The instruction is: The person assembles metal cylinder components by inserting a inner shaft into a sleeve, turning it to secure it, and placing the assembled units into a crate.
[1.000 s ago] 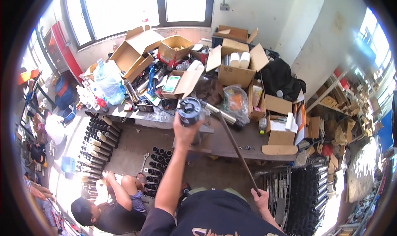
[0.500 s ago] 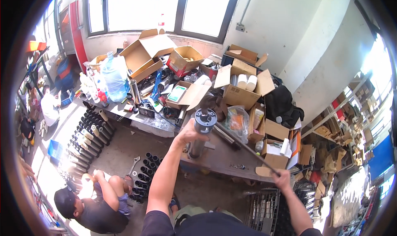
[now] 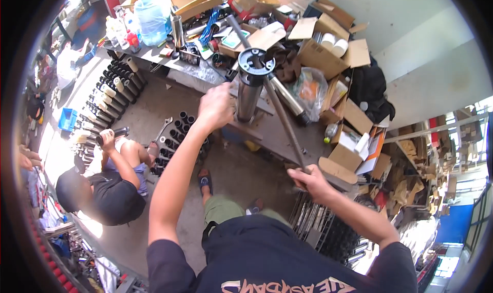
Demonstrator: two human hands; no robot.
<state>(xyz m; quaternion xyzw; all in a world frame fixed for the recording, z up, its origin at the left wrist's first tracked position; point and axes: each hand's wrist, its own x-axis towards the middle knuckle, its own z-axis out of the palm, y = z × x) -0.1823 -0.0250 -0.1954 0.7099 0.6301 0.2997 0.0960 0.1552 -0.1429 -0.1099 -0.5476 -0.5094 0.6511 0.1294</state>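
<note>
A metal cylinder stands upright at the bench's near edge, with a grey slotted ring-shaped head on its top. My right hand is closed around the near end of a long metal bar. The bar slants up and left to the ring head, and its far end shows beyond it; how it meets the ring is unclear. My left hand is beside the cylinder on its left, apart from the ring, fingers curled and slightly blurred. Anything inside those fingers is hidden. Another metal tube lies on the bench right of the cylinder.
Open cardboard boxes, a plastic bag and a blue water jug crowd the bench. At lower left a person in a black cap crouches, holding a black tube. Rows of black tubes and a wrench are on the floor.
My left hand has left the ring head and come down to the cylinder's left. My right hand has swung the bar left and nearer, so it now crosses at the ring. The view has tilted downward.
</note>
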